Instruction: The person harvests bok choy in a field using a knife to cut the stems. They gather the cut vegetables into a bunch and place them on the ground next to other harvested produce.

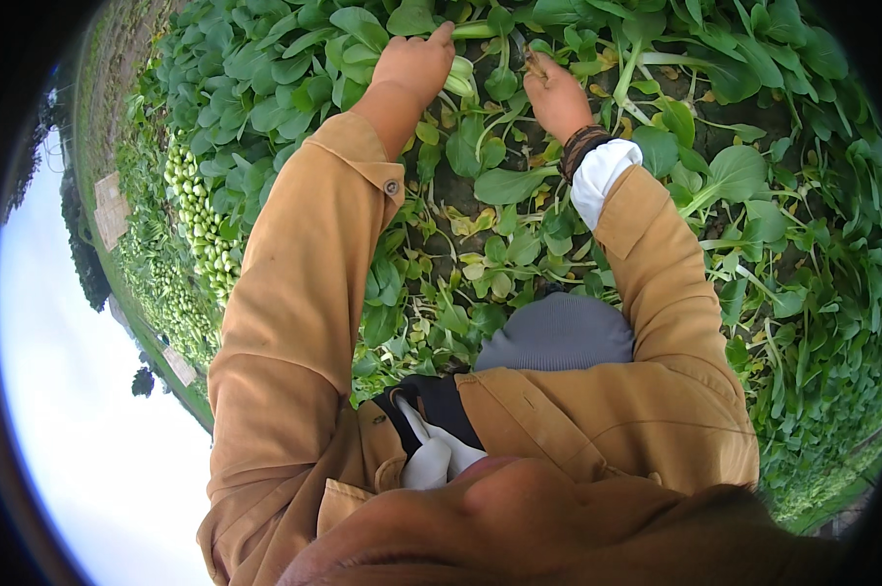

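In the upper middle, my left hand (415,66) is closed around a bok choy plant (458,79), its pale green base showing below the fingers. Another pale stalk (474,30) lies beside my raised fingertip. A short way to the right, my right hand (556,94) grips a thin tool (518,42), perhaps a small knife; its handle is mostly hidden by the fingers. Between the hands, small leafy plants (501,82) grow from dark soil.
Dense standing bok choy (265,80) fills the upper left, and more leafy plants (843,293) cover the right. Cut bok choy (199,212) lies in rows at left, near cardboard pieces (111,209). Loose and yellowing leaves (477,220) litter the soil by my grey-clad knee (561,333).
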`<state>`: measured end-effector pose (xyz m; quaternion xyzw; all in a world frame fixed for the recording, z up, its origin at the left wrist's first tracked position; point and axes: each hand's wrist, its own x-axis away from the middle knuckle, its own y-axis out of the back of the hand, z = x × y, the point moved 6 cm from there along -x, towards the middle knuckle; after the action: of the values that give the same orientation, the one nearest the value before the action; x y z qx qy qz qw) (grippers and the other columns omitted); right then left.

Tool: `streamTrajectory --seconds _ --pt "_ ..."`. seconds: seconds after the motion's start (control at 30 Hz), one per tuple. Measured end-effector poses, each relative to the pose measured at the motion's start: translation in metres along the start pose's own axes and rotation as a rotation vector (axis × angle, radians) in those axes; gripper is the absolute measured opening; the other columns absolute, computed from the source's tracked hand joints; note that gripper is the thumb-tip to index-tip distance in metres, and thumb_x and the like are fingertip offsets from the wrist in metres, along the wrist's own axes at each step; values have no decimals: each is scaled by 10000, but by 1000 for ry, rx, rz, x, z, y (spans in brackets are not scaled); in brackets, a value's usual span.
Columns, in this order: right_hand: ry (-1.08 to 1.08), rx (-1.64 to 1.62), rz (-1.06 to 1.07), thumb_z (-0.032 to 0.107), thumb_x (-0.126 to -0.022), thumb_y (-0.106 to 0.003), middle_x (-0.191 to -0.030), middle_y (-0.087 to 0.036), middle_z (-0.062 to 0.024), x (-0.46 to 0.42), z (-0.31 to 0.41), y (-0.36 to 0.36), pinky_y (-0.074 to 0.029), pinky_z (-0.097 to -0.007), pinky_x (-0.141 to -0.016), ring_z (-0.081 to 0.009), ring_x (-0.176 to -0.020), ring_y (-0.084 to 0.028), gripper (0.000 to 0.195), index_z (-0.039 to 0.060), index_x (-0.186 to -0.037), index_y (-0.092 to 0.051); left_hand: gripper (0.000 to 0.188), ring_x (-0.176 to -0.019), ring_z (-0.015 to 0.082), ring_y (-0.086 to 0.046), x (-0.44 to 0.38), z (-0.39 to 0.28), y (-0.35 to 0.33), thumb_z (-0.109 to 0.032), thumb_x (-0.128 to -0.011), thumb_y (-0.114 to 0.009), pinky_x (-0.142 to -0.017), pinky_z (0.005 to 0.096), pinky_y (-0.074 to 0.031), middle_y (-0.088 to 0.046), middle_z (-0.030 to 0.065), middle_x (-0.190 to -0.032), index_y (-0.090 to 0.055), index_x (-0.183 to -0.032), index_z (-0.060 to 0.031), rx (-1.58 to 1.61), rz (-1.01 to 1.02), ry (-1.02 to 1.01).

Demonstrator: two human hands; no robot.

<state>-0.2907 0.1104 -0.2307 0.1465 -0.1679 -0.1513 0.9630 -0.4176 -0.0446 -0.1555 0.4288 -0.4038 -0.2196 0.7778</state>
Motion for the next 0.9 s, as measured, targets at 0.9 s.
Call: streamTrajectory --seconds 0.9 --pt "-174 -415 136 228 -961 -570 -1032 -690 -99 36 11 14 -516 -322 -606 -164 -734 -631 455 57 -1382 -543 471 -888 321 -705 108 -28 22 -4 -844 -608 -807 414 -547 -516 108 -1497 -589 -1313 -44 261 -132 110"
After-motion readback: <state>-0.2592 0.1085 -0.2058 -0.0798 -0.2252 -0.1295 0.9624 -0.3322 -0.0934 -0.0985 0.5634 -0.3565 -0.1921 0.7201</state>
